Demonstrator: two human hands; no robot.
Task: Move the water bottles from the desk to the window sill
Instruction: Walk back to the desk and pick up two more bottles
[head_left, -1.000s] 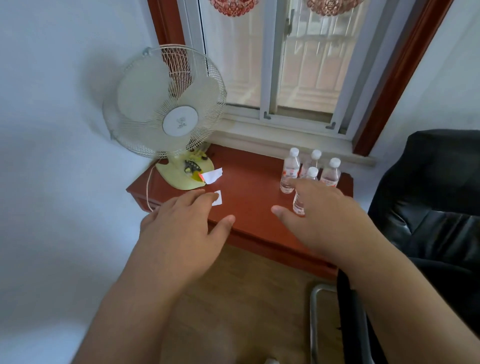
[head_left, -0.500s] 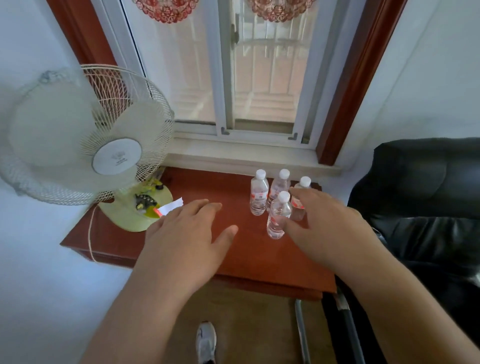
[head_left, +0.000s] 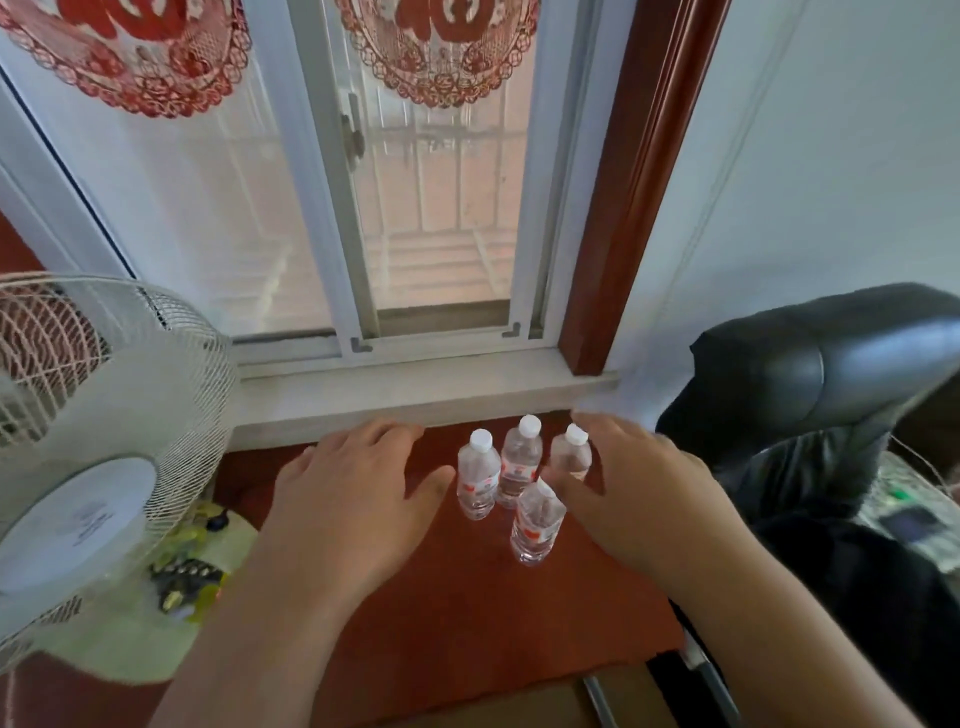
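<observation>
Several small clear water bottles with white caps and red labels stand close together on the red-brown desk (head_left: 467, 613): a left bottle (head_left: 478, 480), a middle back bottle (head_left: 519, 467), a right back bottle (head_left: 570, 457) and a front bottle (head_left: 535, 525). My left hand (head_left: 358, 499) hovers flat just left of them, fingers straight, its thumb near the left bottle. To their right my right hand (head_left: 639, 493) is spread open, with its thumb reaching to the front bottle's cap; neither hand grips a bottle. The pale window sill (head_left: 415, 395) runs just behind the desk.
A white table fan (head_left: 93, 467) on a yellow-green base (head_left: 156, 623) fills the desk's left side. A black leather chair (head_left: 831, 441) stands right of the desk. The sliding window (head_left: 363, 208) sits above the sill, a red-brown frame post (head_left: 613, 260) at its right end.
I have come closer to the desk and the view has tilted up. Both hands have reached forward and now flank the bottles, the right one beside the front bottle.
</observation>
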